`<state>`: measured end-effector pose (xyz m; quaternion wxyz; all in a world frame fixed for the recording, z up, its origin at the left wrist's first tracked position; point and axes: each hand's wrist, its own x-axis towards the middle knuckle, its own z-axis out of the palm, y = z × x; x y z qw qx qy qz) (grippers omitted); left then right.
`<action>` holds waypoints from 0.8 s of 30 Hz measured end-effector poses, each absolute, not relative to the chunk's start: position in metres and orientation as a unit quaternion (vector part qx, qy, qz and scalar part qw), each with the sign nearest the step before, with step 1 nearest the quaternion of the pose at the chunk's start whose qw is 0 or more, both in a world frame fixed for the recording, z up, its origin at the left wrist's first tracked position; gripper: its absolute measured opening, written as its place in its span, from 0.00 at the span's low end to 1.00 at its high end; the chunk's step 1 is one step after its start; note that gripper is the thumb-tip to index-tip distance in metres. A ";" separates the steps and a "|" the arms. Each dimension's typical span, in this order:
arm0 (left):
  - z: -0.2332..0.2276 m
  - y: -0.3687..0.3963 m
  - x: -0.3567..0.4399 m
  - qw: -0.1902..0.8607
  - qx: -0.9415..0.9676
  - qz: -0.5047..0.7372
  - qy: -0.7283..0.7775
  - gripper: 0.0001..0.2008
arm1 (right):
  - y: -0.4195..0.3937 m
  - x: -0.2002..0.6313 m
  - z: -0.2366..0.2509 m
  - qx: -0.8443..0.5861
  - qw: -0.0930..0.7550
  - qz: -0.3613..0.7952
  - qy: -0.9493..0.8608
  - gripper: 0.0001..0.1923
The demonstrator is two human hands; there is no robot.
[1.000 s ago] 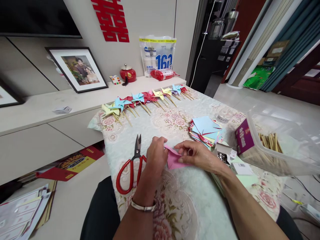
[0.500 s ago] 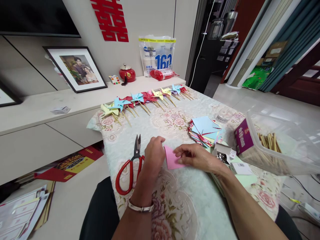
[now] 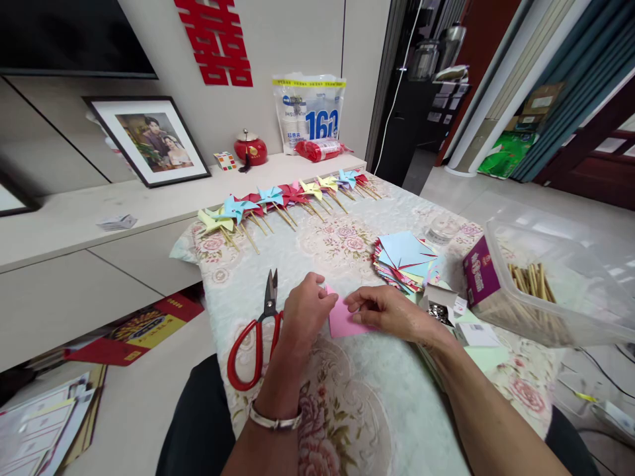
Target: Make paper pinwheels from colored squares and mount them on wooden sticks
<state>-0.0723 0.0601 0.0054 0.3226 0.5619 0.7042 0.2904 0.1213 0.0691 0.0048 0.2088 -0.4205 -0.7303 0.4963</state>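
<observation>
A folded piece of pink paper (image 3: pixel 342 322) lies on the flowered tablecloth between my hands. My left hand (image 3: pixel 306 307) has its fingers curled at the paper's left edge, with the thumb over the upper left corner. On the right side, my right hand (image 3: pixel 384 311) has its fingers bent together on the paper, covering that edge. Red-handled scissors (image 3: pixel 258 334) rest just left of my left hand, blades pointing away and nearly together. Beyond my right hand sits a stack of coloured paper squares (image 3: pixel 404 254), a blue one with slits on top.
Several paper pinwheels on sticks (image 3: pixel 270 196) line the table's far edge. To the right stand a clear plastic box (image 3: pixel 555 317) holding sticks, a small open box (image 3: pixel 440 301) of metal bits, a white carton (image 3: pixel 477 334) and a clear round container (image 3: pixel 443 228).
My left thumb has moved right, onto the pink paper's upper left corner. The right hand and the paper stay almost where they were. The view has shifted slightly.
</observation>
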 end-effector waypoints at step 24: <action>0.001 0.061 -0.066 0.528 0.452 0.472 0.542 0.25 | 0.072 0.113 0.006 -0.512 0.230 0.395 -0.727 0.11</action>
